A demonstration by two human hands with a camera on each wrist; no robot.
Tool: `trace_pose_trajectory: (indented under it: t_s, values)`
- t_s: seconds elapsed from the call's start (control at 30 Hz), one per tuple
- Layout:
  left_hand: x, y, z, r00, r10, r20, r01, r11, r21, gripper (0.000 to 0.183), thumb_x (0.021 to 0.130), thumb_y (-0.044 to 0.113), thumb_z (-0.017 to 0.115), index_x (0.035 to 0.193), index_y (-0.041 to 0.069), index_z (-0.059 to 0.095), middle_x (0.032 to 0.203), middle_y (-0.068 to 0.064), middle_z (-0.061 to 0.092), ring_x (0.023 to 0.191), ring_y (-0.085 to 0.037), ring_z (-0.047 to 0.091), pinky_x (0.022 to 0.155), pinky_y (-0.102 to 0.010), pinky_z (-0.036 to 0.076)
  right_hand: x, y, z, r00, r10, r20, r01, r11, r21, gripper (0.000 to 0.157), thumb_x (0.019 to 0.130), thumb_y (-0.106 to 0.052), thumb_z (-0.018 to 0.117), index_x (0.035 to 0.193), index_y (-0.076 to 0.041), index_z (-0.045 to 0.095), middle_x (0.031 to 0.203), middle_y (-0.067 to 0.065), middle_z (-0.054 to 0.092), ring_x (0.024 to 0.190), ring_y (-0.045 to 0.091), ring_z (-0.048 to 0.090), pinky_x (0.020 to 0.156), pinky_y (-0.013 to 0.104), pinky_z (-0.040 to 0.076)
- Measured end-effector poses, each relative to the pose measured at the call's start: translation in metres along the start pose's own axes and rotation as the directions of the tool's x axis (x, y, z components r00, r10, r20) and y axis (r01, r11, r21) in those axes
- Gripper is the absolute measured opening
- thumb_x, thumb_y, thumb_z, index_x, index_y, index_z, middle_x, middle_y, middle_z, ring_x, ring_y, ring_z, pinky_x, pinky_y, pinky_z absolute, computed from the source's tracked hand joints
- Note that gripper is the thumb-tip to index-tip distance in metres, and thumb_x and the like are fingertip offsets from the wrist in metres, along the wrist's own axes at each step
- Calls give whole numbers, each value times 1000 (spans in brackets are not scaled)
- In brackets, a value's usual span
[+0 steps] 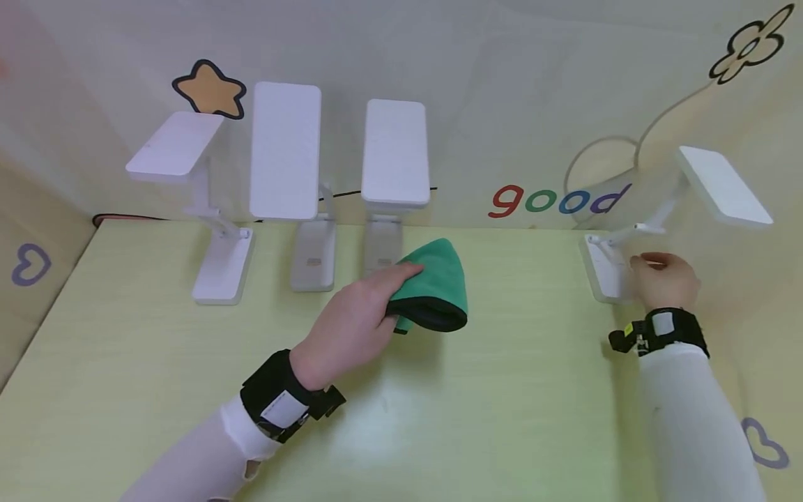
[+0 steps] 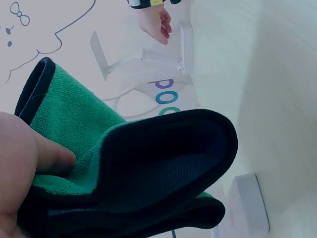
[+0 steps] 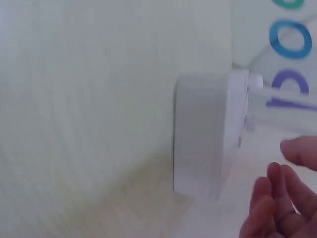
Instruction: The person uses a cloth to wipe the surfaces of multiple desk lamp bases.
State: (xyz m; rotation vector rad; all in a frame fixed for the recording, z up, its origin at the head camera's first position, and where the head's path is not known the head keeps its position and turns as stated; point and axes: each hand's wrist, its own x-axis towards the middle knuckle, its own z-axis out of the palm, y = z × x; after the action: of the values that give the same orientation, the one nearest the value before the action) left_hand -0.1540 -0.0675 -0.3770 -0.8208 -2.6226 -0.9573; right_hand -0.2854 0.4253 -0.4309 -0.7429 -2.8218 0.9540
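My left hand (image 1: pixel 348 324) holds a folded green cloth (image 1: pixel 439 275) with black edging, thumb and fingers pinching one side of it. In the left wrist view the cloth's black-trimmed fold (image 2: pixel 168 148) gapes toward the camera. At the right, a white folding stand (image 1: pixel 608 268) has a flat base, a hinged arm and a tilted rectangular plate (image 1: pixel 724 185). Close beside its base is my right hand (image 1: pixel 668 279), below the plate. The right wrist view shows the fingers (image 3: pixel 282 198) loosely bent with nothing between them, next to the white base (image 3: pixel 203 134).
Three more white folding stands line the back edge: a tilted one (image 1: pixel 222 268) at left, a tall-plated one (image 1: pixel 285 150), and another (image 1: pixel 395 153) behind the left hand. They stand on a pale table (image 1: pixel 157 390). A printed backdrop (image 1: pixel 502 90) rises behind and along the sides.
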Motion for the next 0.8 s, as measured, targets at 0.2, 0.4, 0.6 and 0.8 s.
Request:
trace_pose_trajectory:
  t_s: [0.2,0.4,0.6,0.8]
  values:
    - [0,-6,-3,1000,-9,2,9,1000,17,63,79,-10,53,139,7,52,137,-7,57,126,-18,49,103,-40,46,20,4,-8,998,24,66,-35,983,179,75,95,-57,53,158,-28,24,157,13,33,135,38,37,108,57,36]
    - [-1,-12,-5,1000,-14,2,14,999,32,61,79,-9,53,139,6,52,136,-8,58,124,-17,51,100,-39,49,28,-6,-5,995,-100,21,95,983,159,54,98,-51,54,148,-34,45,147,-2,49,125,20,50,100,40,48]
    - [-3,-12,-3,1000,-26,12,26,999,23,61,79,-10,52,138,7,53,135,-9,59,125,-19,50,100,-41,48,18,-17,3,994,-100,-46,105,988,112,55,99,-51,51,142,-18,56,120,-2,64,98,13,57,70,12,46]
    - [-5,-11,-2,999,-29,14,28,999,17,63,79,-10,51,138,8,53,134,-7,60,128,-20,48,103,-41,46,-10,-40,29,953,-290,-83,294,955,38,50,100,-44,50,138,-12,59,127,13,65,106,27,60,90,44,54]
